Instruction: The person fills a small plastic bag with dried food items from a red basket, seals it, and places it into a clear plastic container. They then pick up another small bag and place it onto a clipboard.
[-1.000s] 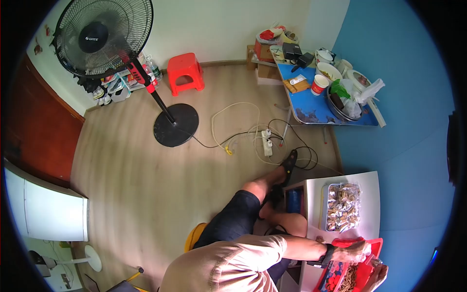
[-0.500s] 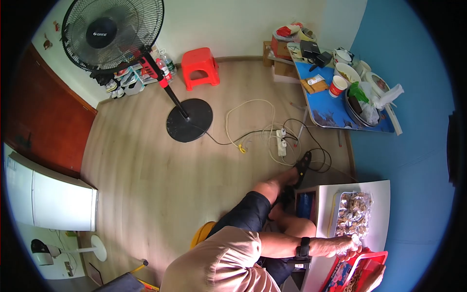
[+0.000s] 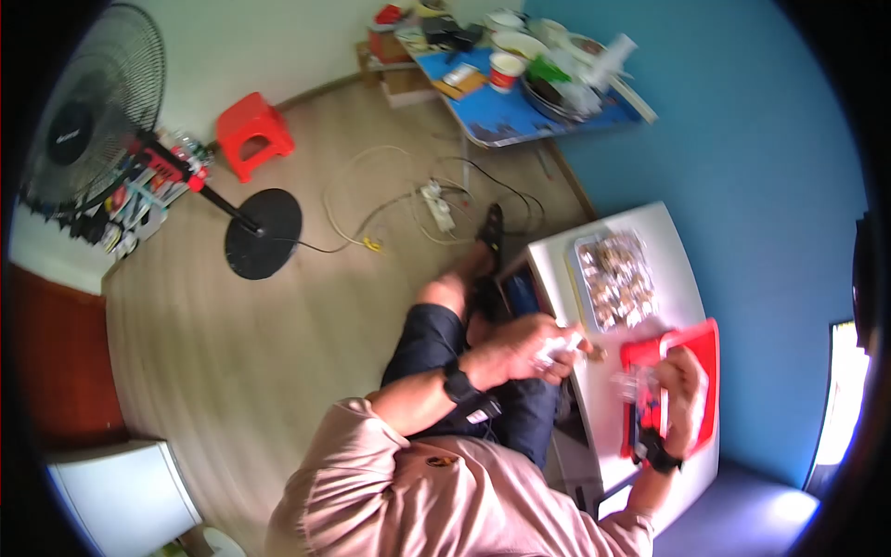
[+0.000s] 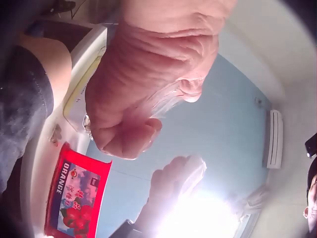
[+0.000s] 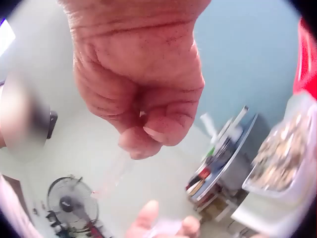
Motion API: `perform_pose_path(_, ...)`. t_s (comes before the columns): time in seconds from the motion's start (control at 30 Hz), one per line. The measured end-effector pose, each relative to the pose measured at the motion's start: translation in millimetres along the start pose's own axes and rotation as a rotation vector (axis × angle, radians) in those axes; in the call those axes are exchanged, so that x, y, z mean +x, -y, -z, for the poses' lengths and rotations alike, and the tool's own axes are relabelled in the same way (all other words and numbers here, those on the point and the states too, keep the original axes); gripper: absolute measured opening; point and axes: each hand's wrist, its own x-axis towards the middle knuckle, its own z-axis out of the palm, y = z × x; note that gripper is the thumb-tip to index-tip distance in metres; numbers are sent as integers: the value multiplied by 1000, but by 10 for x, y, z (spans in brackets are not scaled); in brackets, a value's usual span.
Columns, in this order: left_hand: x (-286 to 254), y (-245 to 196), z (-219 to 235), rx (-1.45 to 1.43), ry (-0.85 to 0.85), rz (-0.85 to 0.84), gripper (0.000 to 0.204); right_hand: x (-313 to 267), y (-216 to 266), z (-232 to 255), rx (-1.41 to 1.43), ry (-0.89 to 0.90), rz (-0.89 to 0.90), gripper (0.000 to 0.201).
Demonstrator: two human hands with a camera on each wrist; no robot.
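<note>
My left hand [image 3: 515,353] is above the lap, beside the white cabinet top, and grips a crumpled clear plastic piece [image 3: 559,349]. In the left wrist view its fingers curl round that film. My right hand [image 3: 685,385] is over the red box [image 3: 710,371] and pinches a thin clear plastic bag [image 3: 634,382] that sticks out leftward. The right wrist view shows thumb and fingertips pressed together, the film faint below them. A tray [image 3: 577,269] of small brown pieces in clear wrappers sits behind the box. Printed fruit and "ORANGE" mark the box [image 4: 79,193].
A small brown piece [image 3: 598,354] lies on the white cabinet [image 3: 668,241] near its left edge. Further off are a blue table [image 3: 501,125] with bowls and bags, a red stool [image 3: 255,135], a standing fan [image 3: 264,232] and a power strip [image 3: 436,206] with cables on the floor.
The head view has turned and tilted. My left hand has moved from beside the tray back over the lap, still with plastic. My right hand has risen out of the red box with a clear bag.
</note>
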Motion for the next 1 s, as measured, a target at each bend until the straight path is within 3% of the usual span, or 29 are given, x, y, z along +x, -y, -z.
perform_pose_path(0.03, -114, 5, -16, -28, 55, 28, 52, -23, 49, -160, -141, 179, 36, 4)
perform_pose_path(0.07, -247, 46, -121, 54, 37, -4, 65, -8, 87, -372, -229, 299, 227, 5)
perform_pose_path(0.1, -318, 125, -57, -60, 49, 50, 72, 22, 114, -585, -314, 426, 425, 7)
perform_pose_path(0.17, -522, 274, -124, 64, -275, -83, 72, 49, 136, -940, -293, 531, 456, 5)
perform_pose_path(0.2, -617, 305, -126, 64, -279, -83, 72, 53, 131, -1085, -333, 533, 524, 6)
perform_pose_path(0.27, -774, 330, -119, 89, -79, -75, 54, 74, 1, -1295, -406, 512, 700, 9)
perform_pose_path(0.43, -993, 412, -47, 160, -164, -132, 45, -62, -61, -1515, -470, 452, 776, 13)
perform_pose_path(0.53, -1025, 428, -92, 136, -235, -22, 34, -157, -148, -1550, -459, 338, 786, 15)
perform_pose_path(0.6, -1114, 444, -226, 830, -134, -242, 22, -216, -184, -1524, -464, 343, 750, 16)
perform_pose_path(0.63, -1118, 433, -212, 829, -124, -234, 22, -238, -199, -1512, -461, 356, 720, 17)
perform_pose_path(0.7, -1061, 419, -127, 1233, -9, -265, 12, -253, -237, -1472, -452, 316, 700, 13)
perform_pose_path(0.73, -919, 528, 228, 400, -120, 8, 16, -245, -254, -1424, -464, 364, 729, 11)
perform_pose_path(0.77, -872, 517, 165, 401, -101, 29, 16, -241, -283, -1361, -479, 408, 755, 9)
perform_pose_path(0.83, -858, 460, -15, 183, -206, 33, 33, -223, -463, -1260, -456, 339, 635, 9)
perform_pose_path(0.87, -843, 461, -8, 137, -232, -4, 51, -199, -527, -1203, -470, 156, 559, 13)
perform_pose_path(0.9, -836, 471, 86, 139, -224, 12, 51, -170, -593, -1154, -479, -23, 485, 18)
perform_pose_path(0.93, -819, 485, 250, 120, -227, -43, 54, -137, -670, -1100, -502, -114, 361, 24)
perform_pose_path(1.0, -794, 483, 357, 98, -264, -105, 57, -69, -926, -932, -697, -122, 259, 39)
